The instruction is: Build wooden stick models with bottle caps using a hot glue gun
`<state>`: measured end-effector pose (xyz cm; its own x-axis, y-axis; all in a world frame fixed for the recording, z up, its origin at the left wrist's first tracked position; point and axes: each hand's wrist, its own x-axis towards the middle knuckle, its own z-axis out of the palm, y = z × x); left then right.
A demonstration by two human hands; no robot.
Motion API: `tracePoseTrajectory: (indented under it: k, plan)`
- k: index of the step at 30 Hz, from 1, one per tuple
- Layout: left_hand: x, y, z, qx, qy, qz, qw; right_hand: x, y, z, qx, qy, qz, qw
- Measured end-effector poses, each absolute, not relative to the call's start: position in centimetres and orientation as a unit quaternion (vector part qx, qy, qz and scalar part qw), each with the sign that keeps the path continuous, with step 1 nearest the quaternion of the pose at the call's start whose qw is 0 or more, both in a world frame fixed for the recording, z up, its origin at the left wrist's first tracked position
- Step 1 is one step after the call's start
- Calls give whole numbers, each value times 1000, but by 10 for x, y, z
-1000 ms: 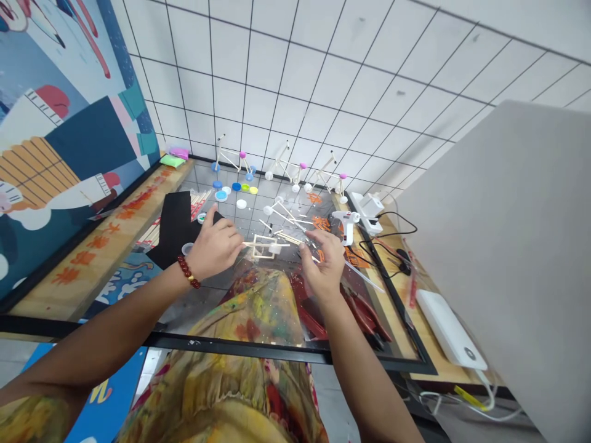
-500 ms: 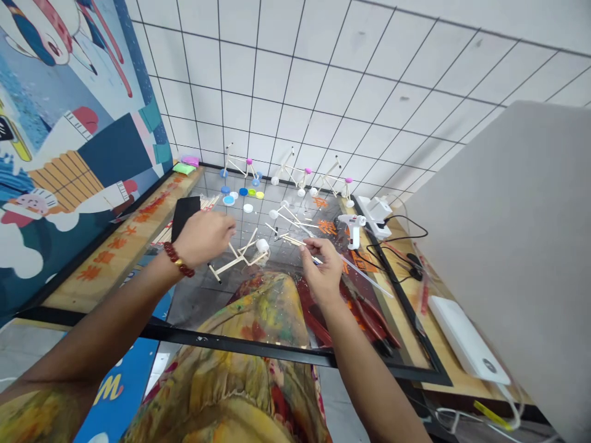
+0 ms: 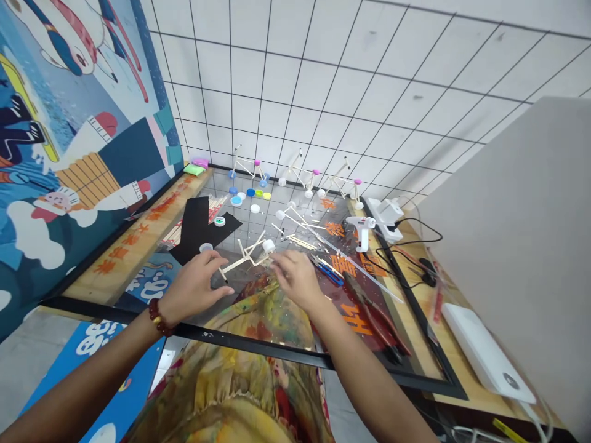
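A small bicycle-like frame of pale sticks [image 3: 237,264] lies on the glass tabletop, with a white bottle cap [image 3: 268,246] at its right end and a black tip at its lower left. My left hand [image 3: 196,284] is beside that tip, thumb and fingers spread around it without a visible grip. Close to the white cap, my right hand [image 3: 298,280] has loosely bent fingers with gaps between them, and I see nothing held. Black paper [image 3: 196,231] lies beyond my left hand, bearing a white cap with a green mark [image 3: 220,221].
Three finished-looking stick bicycles, one here [image 3: 339,179], stand along the back. Coloured caps [image 3: 250,192] sit before them. To the right are a white glue gun [image 3: 361,231], a blue utility knife [image 3: 330,271], red-handled pliers [image 3: 376,317], a power strip [image 3: 383,215] and cables.
My left hand has moved from above the black paper down to the stick frame, fingers spreading. My right hand has left the loose sticks and shifted left towards the frame. The view has shifted slightly.
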<state>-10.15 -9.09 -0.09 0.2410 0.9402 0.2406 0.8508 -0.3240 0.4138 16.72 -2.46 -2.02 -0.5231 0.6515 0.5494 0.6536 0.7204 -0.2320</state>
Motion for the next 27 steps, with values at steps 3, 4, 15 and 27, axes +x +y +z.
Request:
tracePoseTrajectory:
  k: [3, 4, 15, 27]
  plan:
    - [-98, -96, -7, 766, 578, 266, 92, 147, -25, -19, -356, -916, -75, 170]
    - [-99, -97, -7, 756, 582, 287, 90, 141, -25, -18, -347, -924, -90, 133]
    - [-108, -111, -6, 494, 579, 584, 283, 128, -19, -23, -356, -921, -93, 129]
    - [-40, -49, 6, 570, 455, 589, 348, 127, -40, -16, -390, -768, 202, 466]
